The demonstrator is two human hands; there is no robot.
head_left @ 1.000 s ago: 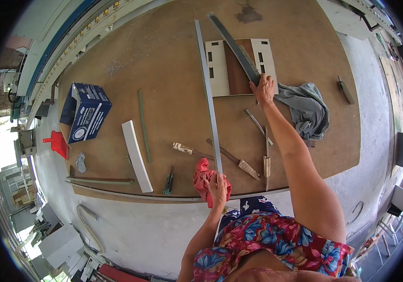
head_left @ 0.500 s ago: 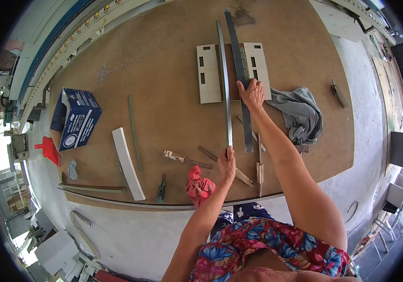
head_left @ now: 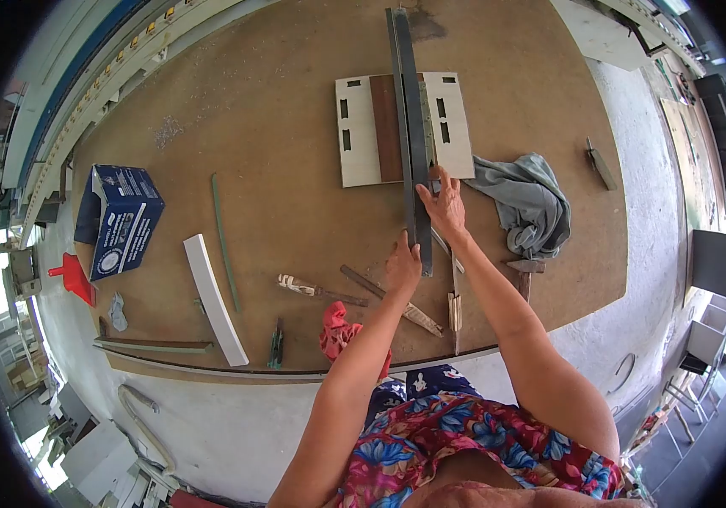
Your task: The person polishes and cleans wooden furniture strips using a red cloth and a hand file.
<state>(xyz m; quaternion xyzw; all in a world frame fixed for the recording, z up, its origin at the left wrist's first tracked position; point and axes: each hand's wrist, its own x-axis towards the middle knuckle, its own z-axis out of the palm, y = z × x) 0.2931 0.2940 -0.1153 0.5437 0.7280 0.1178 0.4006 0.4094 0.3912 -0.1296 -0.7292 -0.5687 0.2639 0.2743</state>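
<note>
Two long dark straight strips, a left strip (head_left: 397, 76) and a right strip (head_left: 416, 110), lie side by side, pointing away from me. They cross a flat piece with slotted cream panels (head_left: 357, 157) and a brown middle band (head_left: 386, 127). My left hand (head_left: 403, 264) is closed around the near end of the left strip. My right hand (head_left: 445, 207) rests at the right strip's edge just below the panel, thumb and fingers spread apart. Under and beside that hand lies a thin rod, partly hidden.
A grey cloth (head_left: 532, 207) and a hammer (head_left: 525, 269) lie right of my hands. Nearer me are a red cloth (head_left: 337, 330), a file (head_left: 415, 315) and a chisel-like tool (head_left: 299, 286). Leftward are a white bar (head_left: 215, 300) and a blue box (head_left: 130, 224) on the brown table (head_left: 287, 169).
The left strip has turned from its shiny edge to a dark face and now sits against the right strip. My left hand moved forward; my right hand slid slightly nearer me with fingers more spread.
</note>
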